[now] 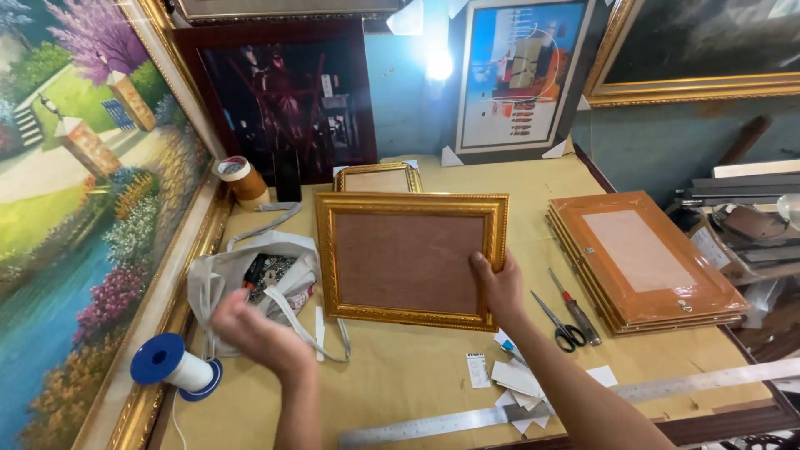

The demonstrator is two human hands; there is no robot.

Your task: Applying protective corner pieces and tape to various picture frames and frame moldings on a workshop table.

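Observation:
My right hand grips the lower right corner of a gold picture frame with a brown backing board, tilted up off the paper-covered worktable. My left hand is blurred, hovering empty with fingers loosely spread just in front of a white cloth bag that lies open with small items inside. A smaller gold frame lies behind the held one.
A stack of orange-backed frames lies at the right. Scissors and a screwdriver lie beside it. A steel ruler, paper scraps, a blue thread spool and a tape roll are around. Framed paintings lean at left and back.

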